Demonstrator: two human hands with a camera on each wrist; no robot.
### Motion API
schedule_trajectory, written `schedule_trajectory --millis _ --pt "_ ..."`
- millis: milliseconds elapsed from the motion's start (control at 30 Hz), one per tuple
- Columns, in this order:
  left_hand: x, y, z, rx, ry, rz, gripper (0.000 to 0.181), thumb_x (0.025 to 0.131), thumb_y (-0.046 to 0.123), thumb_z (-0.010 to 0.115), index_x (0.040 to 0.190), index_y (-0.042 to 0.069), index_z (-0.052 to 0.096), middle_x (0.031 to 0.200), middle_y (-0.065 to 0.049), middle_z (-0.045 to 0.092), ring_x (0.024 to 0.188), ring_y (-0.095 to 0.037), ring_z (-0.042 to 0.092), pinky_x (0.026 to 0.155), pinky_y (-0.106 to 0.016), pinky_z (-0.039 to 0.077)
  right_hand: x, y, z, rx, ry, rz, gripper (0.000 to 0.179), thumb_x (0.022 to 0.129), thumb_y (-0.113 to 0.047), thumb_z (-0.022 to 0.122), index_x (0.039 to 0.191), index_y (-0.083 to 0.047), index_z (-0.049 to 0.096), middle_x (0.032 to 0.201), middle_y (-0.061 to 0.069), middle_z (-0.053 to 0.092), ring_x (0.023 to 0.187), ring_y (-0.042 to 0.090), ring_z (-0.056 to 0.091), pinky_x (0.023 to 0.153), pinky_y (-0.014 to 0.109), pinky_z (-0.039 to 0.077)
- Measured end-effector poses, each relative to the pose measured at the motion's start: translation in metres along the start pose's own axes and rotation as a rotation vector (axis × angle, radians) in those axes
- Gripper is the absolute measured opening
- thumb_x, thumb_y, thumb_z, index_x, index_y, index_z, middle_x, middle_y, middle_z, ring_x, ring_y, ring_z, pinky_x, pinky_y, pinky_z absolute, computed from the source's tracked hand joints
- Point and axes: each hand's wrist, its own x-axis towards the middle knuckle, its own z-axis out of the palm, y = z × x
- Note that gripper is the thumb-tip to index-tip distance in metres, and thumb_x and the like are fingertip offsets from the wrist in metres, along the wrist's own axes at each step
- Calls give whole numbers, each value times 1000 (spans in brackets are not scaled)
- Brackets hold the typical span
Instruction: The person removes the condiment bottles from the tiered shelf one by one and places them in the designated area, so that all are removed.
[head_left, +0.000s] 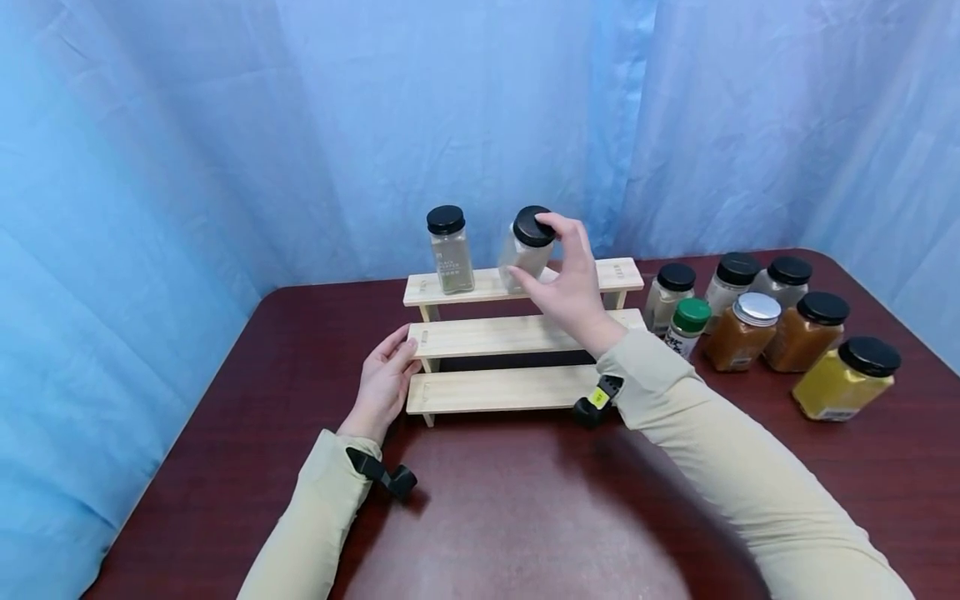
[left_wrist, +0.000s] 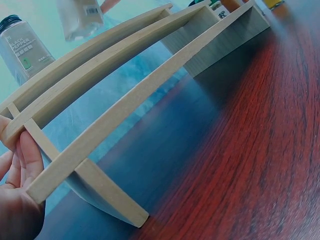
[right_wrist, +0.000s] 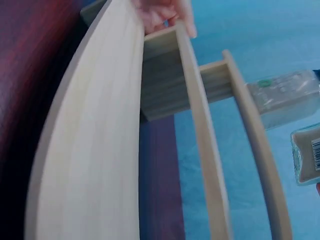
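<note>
My right hand [head_left: 572, 292] holds a clear square jar [head_left: 522, 257] with a black lid, thumb on one side and fingers at the lid. The jar tilts slightly; its base hangs just above the top tier in the left wrist view. On that tier's left part stands a black pepper jar [head_left: 452, 258] with a black lid. A three-tier wooden rack [head_left: 498, 337] stands on the table. My left hand [head_left: 381, 383] grips the left end of its middle tier, with thumb above and fingers beneath in the left wrist view [left_wrist: 22, 165].
Right of the rack stand several jars: a green-lidded one [head_left: 688, 321], a silver-lidded brown one [head_left: 742, 337], a black-lidded brown one [head_left: 802, 337], a yellow one [head_left: 840, 387] and some pale black-lidded ones. Blue curtains [head_left: 450, 100] hang behind the dark red table [head_left: 525, 500].
</note>
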Motion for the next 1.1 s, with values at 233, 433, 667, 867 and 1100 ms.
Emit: schedule_trajectory --millis 233,433,667,867,1100 --pt "1 0 0 -12 0 9 46 97 1 47 142 -4 37 102 1 53 76 -2 55 67 -16 44 -13 -6 -23 3 -21 -12 64 77 -3 77 130 -5 41 129 18 44 110 25 49 80 31 51" --pt "0 0 1 -7 1 -8 47 98 1 47 143 -4 35 101 1 53 77 -1 55 67 -15 44 -31 -6 -45 36 -75 -35 70 70 8 78 128 0 41 127 20 45 112 15 50 73 11 49" --pt "0 0 0 -8 2 -10 47 98 1 47 143 -4 35 99 3 53 76 -1 55 66 -15 44 -52 -4 -71 -54 -150 -75 75 63 7 83 127 -1 46 119 21 50 109 -1 46 73 7 47" --pt "0 1 1 -11 -4 -13 47 98 1 47 143 -4 35 98 4 54 76 -1 56 65 -14 45 -69 -1 -92 -48 -192 -64 77 58 13 82 127 2 48 115 18 50 105 -2 47 70 7 48" --pt "0 1 1 -12 6 -14 47 98 1 46 143 -4 35 98 3 54 76 -1 55 65 -14 45 -85 1 -119 -157 -216 -51 81 54 14 83 127 3 48 115 18 49 97 -6 46 58 8 44"
